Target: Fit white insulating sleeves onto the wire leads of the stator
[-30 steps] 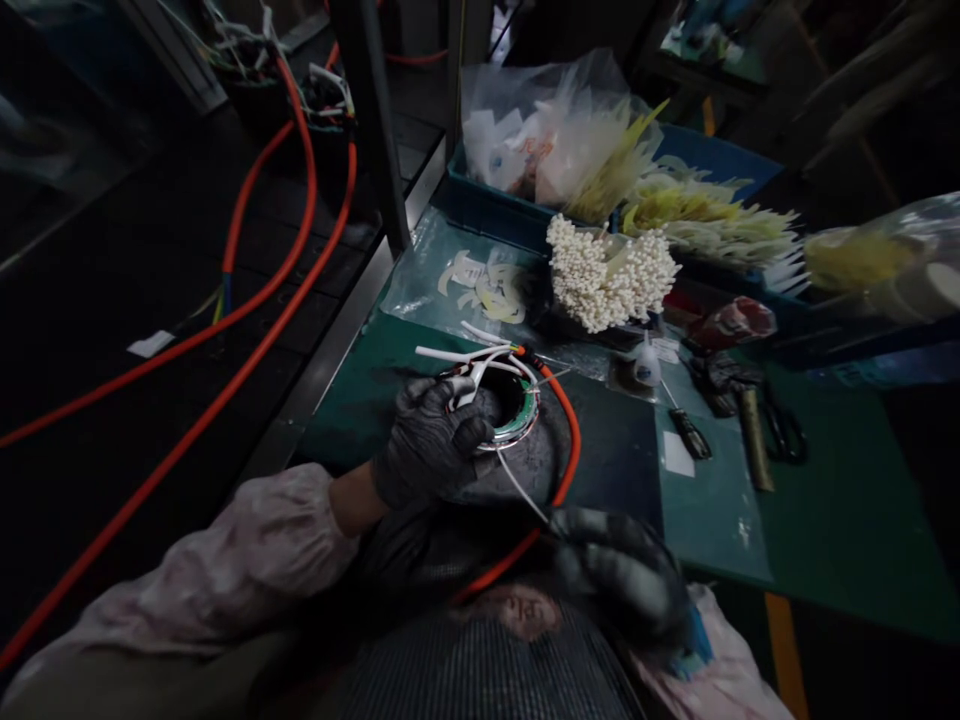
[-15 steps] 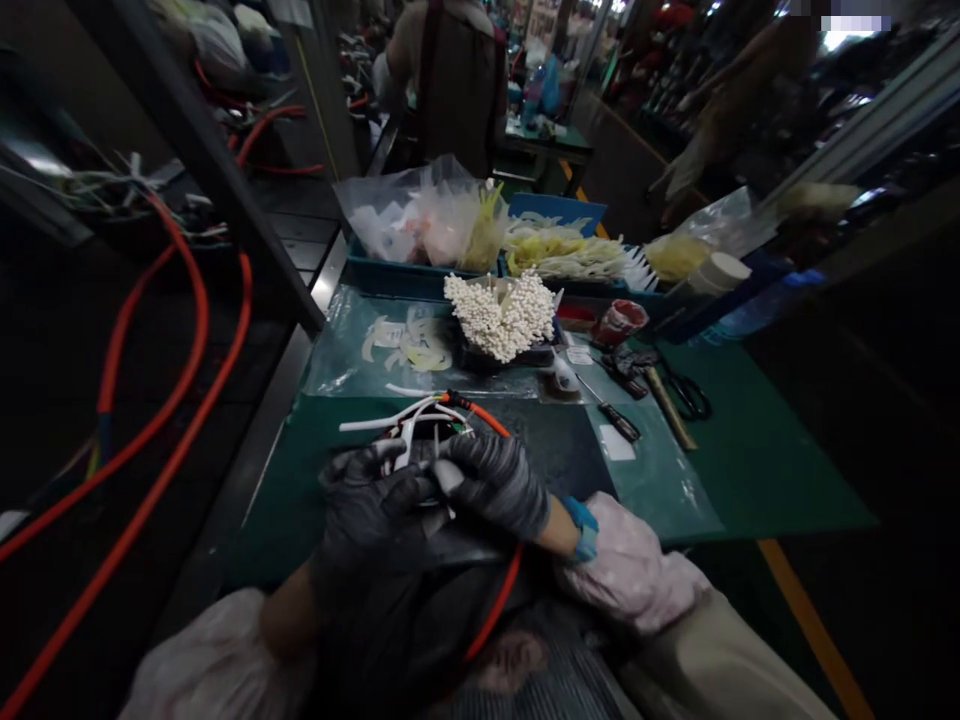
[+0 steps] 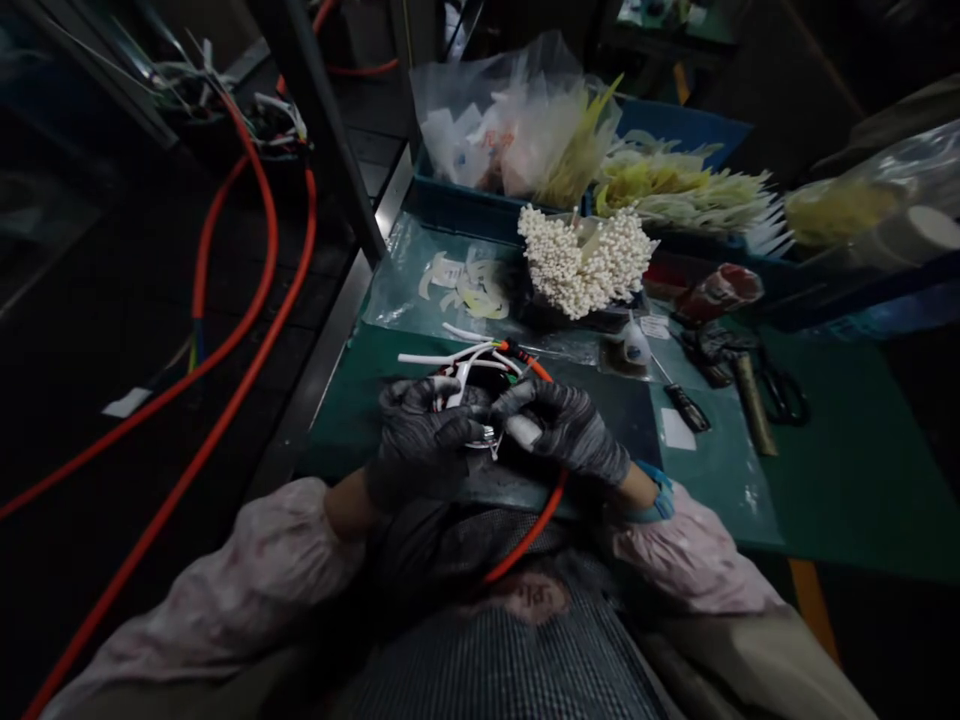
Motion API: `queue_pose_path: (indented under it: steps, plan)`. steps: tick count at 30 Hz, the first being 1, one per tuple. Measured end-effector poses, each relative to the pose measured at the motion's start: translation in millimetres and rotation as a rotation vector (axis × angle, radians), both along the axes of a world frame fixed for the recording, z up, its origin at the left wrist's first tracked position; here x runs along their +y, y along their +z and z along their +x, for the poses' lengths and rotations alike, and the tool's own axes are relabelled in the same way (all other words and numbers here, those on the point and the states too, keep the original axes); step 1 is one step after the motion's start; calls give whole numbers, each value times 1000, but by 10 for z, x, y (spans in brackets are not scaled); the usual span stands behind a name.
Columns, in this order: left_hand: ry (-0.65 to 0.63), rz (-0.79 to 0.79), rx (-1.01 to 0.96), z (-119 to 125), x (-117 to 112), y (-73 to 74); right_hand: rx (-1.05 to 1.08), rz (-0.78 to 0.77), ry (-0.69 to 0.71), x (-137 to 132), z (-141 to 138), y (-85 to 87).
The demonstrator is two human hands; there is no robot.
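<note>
My left hand (image 3: 424,430), in a grey glove, is closed round a white-sleeved wire (image 3: 459,385). A small shiny metal piece (image 3: 486,437) pokes out past its fingertips, with a thin pale tip below it. My right hand (image 3: 566,425), gloved with a whitened thumb tip, is pinched just right of the metal piece; what lies in the pinch is too small to make out. Behind both hands, several white wires (image 3: 431,358) fan out from the end of an orange cable (image 3: 536,366). This cable passes behind my right hand and comes down towards my lap.
A dense bundle of white-tipped sticks (image 3: 585,262) stands beyond the hands. Blue bins (image 3: 457,205) with bags and pale strips line the back. A screwdriver (image 3: 686,405), a hammer (image 3: 754,400) and black scissors (image 3: 787,390) lie right. Orange cables (image 3: 262,350) hang left.
The head view has tilted down and swung left, so the bench sits higher and further right. The thin upright piece between my hands no longer shows; the shiny metal piece does.
</note>
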State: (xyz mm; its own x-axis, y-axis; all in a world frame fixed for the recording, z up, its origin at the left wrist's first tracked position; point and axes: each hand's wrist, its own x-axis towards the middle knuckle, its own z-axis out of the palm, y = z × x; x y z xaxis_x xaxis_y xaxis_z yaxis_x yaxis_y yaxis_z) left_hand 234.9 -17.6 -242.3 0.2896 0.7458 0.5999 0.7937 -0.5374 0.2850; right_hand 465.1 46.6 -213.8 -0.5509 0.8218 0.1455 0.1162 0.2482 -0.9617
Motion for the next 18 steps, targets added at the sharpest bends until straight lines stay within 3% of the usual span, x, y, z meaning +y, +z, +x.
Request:
queue_pose_path:
  steps: [4,8,13,16,18]
  plan:
    - [-3,-56,8,-4,-8,-1,-39,51,59,-2,20,15]
    - [-25,-102,-16,-8,-25,-39,-98,285,246,-90,66,-36]
    - [-40,-145,-11,-14,-41,14,-114,211,36,-294,95,-180]
    - [-53,-162,-30,-8,-52,-15,-14,386,210,-361,99,-166]
    - [-25,-216,-19,8,-62,-80,-26,418,279,-368,52,-112]
